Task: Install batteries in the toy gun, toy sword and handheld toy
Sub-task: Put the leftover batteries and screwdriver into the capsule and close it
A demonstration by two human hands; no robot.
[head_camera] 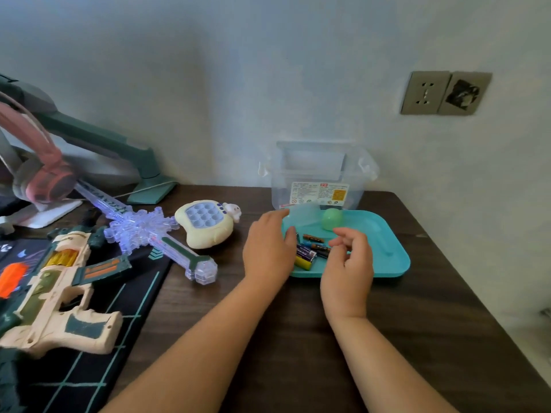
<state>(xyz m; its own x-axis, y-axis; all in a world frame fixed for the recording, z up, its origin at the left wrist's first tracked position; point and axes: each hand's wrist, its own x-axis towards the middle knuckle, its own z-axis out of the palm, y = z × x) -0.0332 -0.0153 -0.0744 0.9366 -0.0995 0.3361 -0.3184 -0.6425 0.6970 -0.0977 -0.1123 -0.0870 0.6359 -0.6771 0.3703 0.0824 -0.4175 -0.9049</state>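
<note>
left hand (268, 248) flat on the rim of the teal plastic tray (396, 259); right hand (347, 263) loosely curled, seemingly empty, above small loose cylindrical batteries (310, 252) there. a careless pinch could roll them.

I see a dark wooden table (298, 338) against a pale wall. On it, a teal tray (387, 257) holds a green ball (331, 218), with a clear plastic box (319, 174) just behind. Pink headphones (44, 174) sit far left, near a black grid mat (119, 353). A wall socket (426, 92) is upper right.
</note>
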